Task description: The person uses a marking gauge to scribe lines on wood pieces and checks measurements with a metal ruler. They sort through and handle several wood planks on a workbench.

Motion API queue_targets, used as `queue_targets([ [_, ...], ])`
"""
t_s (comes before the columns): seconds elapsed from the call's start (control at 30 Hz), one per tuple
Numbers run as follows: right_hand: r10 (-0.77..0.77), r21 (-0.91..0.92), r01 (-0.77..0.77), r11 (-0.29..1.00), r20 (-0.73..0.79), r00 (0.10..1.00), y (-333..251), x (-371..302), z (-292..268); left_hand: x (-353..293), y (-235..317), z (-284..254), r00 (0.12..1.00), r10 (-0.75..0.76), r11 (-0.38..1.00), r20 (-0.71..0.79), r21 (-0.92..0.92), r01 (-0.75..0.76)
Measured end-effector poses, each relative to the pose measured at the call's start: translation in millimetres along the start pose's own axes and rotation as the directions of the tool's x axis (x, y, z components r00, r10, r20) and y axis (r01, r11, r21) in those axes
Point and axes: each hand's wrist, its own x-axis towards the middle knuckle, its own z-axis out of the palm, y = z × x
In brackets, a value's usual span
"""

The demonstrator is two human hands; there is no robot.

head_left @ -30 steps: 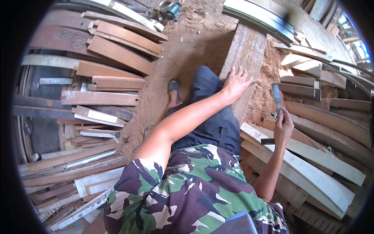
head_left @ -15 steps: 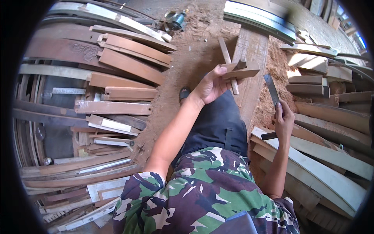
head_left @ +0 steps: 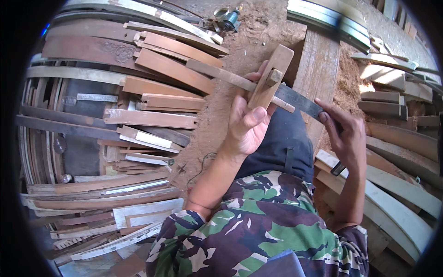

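Observation:
My left hand [head_left: 247, 129] grips a wooden marking gauge [head_left: 279, 60] in front of my lap, thumb on the lower end of its block. The gauge's thin beam [head_left: 217, 73] passes through the block, and a small wedge [head_left: 274, 77] sticks up from the block's middle. In my right hand [head_left: 347, 134] is a try square, its steel blade [head_left: 300, 102] pinched between thumb and fingers. The blade's far end meets the gauge's block and lies alongside the short end of the beam. The square's dark stock [head_left: 338, 168] shows beside my right wrist; my palm hides where it joins.
Stacked wooden boards [head_left: 175, 71] fill the left side, and more planks [head_left: 392, 198] lie at the right. A long wooden beam [head_left: 318, 64] runs ahead of my legs, sawdust [head_left: 353, 92] beside it. A green power tool [head_left: 228, 19] rests on the ground farther off.
My left hand has turned the marking gauge, so its beam now points far left, and brought it nearer. My right hand has moved up and left, bringing the square's blade against the gauge.

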Motion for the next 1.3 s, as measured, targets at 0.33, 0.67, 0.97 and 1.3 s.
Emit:
queue_targets([
  [0.33,-0.33,0.076,0.323,0.943,0.111,0.938,-21.4,32.2,-4.4,-36.6,29.6,-4.6,0.988,0.155,0.974,-0.014,0.167,-0.151],
  [0.67,-0.443,0.209,0.407,0.889,0.167,0.881,-33.3,42.5,-0.1,-61.6,48.8,-1.6,0.967,0.25,0.912,-0.039,0.345,-0.222],
  [0.97,-0.51,0.228,0.467,0.854,0.199,0.837,-42.0,49.9,6.2,-73.3,56.0,-2.7,0.95,0.309,0.881,-0.042,0.388,-0.27],
  [1.3,-0.506,0.2,0.468,0.861,0.229,0.832,-47.9,51.1,9.7,-66.5,57.1,-1.5,0.941,0.329,0.901,-0.079,0.324,-0.288],
])
